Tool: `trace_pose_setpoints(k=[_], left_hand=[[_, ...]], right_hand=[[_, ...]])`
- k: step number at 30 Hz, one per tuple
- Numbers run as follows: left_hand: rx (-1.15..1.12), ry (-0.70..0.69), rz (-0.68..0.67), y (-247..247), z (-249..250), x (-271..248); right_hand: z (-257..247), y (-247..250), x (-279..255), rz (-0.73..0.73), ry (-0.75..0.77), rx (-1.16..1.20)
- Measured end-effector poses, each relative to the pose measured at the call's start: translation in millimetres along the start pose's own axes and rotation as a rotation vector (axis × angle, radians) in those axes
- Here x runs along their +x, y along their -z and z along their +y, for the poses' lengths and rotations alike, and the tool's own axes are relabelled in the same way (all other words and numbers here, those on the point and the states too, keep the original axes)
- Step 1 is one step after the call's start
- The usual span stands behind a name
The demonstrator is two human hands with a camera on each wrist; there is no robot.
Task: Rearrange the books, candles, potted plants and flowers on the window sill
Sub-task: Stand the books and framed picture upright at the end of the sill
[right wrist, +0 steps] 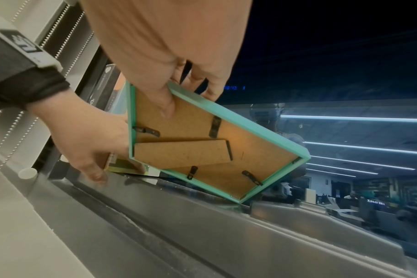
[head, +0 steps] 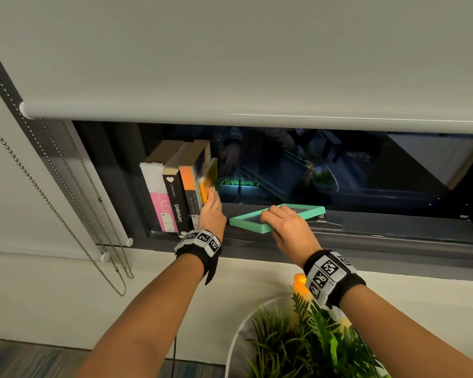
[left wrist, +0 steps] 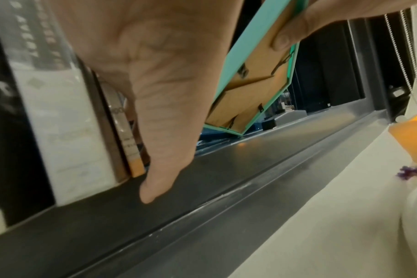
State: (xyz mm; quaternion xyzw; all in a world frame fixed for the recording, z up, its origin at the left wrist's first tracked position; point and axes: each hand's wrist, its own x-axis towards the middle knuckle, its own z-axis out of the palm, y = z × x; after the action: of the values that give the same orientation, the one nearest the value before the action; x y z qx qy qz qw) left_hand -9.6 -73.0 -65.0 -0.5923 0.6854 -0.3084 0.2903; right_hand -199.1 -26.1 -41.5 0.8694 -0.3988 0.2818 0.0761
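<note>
Several books [head: 172, 197] stand upright at the left end of the dark window sill [head: 393, 236]. The rightmost, a yellow book [head: 209, 178], leans and looks blurred. My left hand [head: 209, 211] holds its lower part, thumb [left wrist: 155, 169] by the spines and fingers hidden behind it. Just to the right, my right hand [head: 287, 227] grips a teal picture frame [head: 246, 223] by its near edge, glass side up and tilted. The frame's far corner touches the sill. Its brown backing and folded stand [right wrist: 179, 154] show from below, with the thumb pressed on the backing.
A green fern [head: 298, 339] in a white pot [head: 238, 336] stands below my right wrist, with a lit orange candle [head: 299, 281] beside it. Small purple flowers [left wrist: 408, 172] lie near the candle. A roller blind [head: 230, 77] hangs low over the window; its bead chain [head: 66, 227] dangles left.
</note>
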Motion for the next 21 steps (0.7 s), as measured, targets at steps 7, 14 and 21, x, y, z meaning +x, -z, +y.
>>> trace_pose_setpoints(k=[7,14,21], left_hand=[[-0.483,0.015,0.175,14.9,-6.2,-2.9],[-1.615,0.085,0.147,19.4,-36.0,-13.1],[-2.183,0.101,-0.167,44.2,-42.2,-22.9]], right_hand=[[1.8,9.2,-1.3,0.077,-0.031,-0.029],[-0.7,31.5,-4.6,0.247,-0.068,-0.053],[-8.5,37.5,-10.6,0.314,-0.011,-0.047]])
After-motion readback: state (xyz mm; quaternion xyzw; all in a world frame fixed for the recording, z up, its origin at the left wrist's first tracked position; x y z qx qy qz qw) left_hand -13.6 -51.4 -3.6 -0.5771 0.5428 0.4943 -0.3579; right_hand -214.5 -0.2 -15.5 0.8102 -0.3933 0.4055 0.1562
